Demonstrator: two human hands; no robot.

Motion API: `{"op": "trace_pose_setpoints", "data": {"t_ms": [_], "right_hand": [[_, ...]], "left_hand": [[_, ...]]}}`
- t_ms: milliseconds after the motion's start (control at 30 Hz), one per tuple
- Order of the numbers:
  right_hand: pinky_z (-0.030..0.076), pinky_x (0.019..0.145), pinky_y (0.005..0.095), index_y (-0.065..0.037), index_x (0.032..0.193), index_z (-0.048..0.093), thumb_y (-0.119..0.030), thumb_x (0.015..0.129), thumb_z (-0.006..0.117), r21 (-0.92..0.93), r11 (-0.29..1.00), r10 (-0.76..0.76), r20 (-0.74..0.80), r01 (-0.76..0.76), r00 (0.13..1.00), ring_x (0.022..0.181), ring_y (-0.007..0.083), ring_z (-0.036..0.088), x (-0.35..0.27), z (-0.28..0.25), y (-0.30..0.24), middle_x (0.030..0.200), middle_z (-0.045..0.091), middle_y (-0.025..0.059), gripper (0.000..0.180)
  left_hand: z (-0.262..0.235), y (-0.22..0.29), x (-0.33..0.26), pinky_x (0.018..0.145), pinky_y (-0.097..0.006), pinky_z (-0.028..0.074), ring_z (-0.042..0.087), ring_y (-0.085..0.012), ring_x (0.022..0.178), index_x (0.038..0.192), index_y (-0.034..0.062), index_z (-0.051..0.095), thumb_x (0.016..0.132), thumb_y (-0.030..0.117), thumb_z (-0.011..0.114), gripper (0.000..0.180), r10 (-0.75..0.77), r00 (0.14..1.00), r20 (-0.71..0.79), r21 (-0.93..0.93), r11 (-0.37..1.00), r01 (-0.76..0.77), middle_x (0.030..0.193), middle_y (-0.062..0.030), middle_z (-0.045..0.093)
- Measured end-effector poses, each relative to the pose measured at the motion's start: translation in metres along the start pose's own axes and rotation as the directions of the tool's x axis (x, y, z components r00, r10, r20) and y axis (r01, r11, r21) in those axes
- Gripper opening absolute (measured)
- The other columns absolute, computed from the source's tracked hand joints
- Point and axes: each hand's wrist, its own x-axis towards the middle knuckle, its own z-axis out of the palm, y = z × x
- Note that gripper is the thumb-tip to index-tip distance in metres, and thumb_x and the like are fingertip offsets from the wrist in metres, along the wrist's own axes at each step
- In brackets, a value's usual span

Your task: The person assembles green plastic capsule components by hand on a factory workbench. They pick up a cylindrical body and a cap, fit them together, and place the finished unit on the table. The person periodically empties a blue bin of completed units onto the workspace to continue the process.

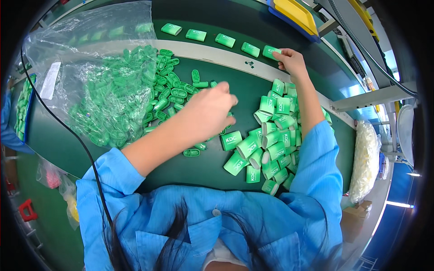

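Note:
My right hand [293, 62] reaches over the far rail and pinches the right end of a green and white case [270, 52], the last one in a spaced row on the dark green belt. Near the middle of the table hangs my left hand [208, 110], its thumb and fingers apart, with nothing visible between them. Just left of it lies a loose heap of small green oval plastic parts [177, 92], spilling from a clear plastic bag [115, 90]. Between my arms sits a pile of printed green and white cases [275, 140], several showing open ends.
A pale rail [212, 53] separates the green table [208, 174] from the belt. Beyond the belt stands a yellow tray [296, 16]. A black cable [74, 140] crosses at the left. At the right edge leans a bag of whitish pieces [365, 160].

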Motion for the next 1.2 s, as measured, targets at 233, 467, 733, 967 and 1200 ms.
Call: {"op": "trace_pose_setpoints", "data": {"t_ms": [233,467,733,967,1200], "right_hand": [[0.047,0.058,0.0245,-0.001,0.097,0.063,-0.012,0.073,0.071,-0.213,0.947,-0.240,0.034,0.242,0.970,0.062,0.0098,0.055,-0.029,-0.008,-0.015,0.084,0.065,0.0045,0.028],[0.048,0.062,0.0336,-0.004,0.099,0.061,-0.001,0.063,0.066,-0.007,0.521,-0.545,0.767,0.854,0.339,0.080,0.0215,0.057,-0.206,-0.004,-0.056,0.103,0.059,0.0060,0.036],[0.050,0.063,0.0323,0.000,0.104,0.058,0.000,0.070,0.065,-0.162,0.659,-0.459,0.687,0.734,0.563,0.077,0.0224,0.058,-0.190,0.001,-0.056,0.091,0.059,0.0075,0.035],[0.052,0.072,0.0244,0.004,0.110,0.054,-0.005,0.085,0.061,0.460,0.886,-0.144,0.389,-0.057,0.910,0.081,0.0151,0.063,-0.148,0.020,-0.040,0.097,0.064,0.0104,0.028],[0.052,0.075,0.0252,0.004,0.107,0.054,-0.002,0.083,0.063,0.631,0.759,-0.131,0.384,-0.157,0.914,0.083,0.0153,0.063,-0.151,0.039,-0.035,0.096,0.064,0.0119,0.026]], "left_hand": [[0.020,-0.015,-0.001,0.070,-0.037,0.051,0.062,-0.0299,0.074,0.093,-0.0009,0.065,0.071,0.008,0.069,0.025,0.073,0.996,-0.055,0.037,0.997,-0.071,0.084,-0.0137,0.058],[0.016,-0.025,0.012,0.069,-0.030,0.052,0.066,-0.0225,0.074,0.102,-0.0045,0.062,0.078,0.010,0.066,0.028,-0.162,0.985,-0.067,-0.566,0.819,0.096,0.086,-0.0167,0.066],[0.016,-0.035,0.015,0.071,-0.023,0.051,0.063,-0.0119,0.078,0.109,-0.0038,0.060,0.084,0.012,0.063,0.029,-0.237,0.970,0.045,-0.834,0.525,0.167,0.093,-0.0082,0.065],[0.013,-0.033,0.014,0.078,-0.023,0.050,0.062,-0.0114,0.088,0.112,-0.0010,0.059,0.085,0.014,0.064,0.031,-0.297,0.954,0.047,-0.950,0.283,0.135,0.098,-0.0064,0.064],[0.019,-0.031,0.013,0.077,-0.025,0.051,0.062,-0.0112,0.088,0.112,-0.0029,0.060,0.083,0.013,0.065,0.033,-0.334,0.941,-0.059,-0.924,0.374,0.074,0.099,-0.0073,0.065]]}}
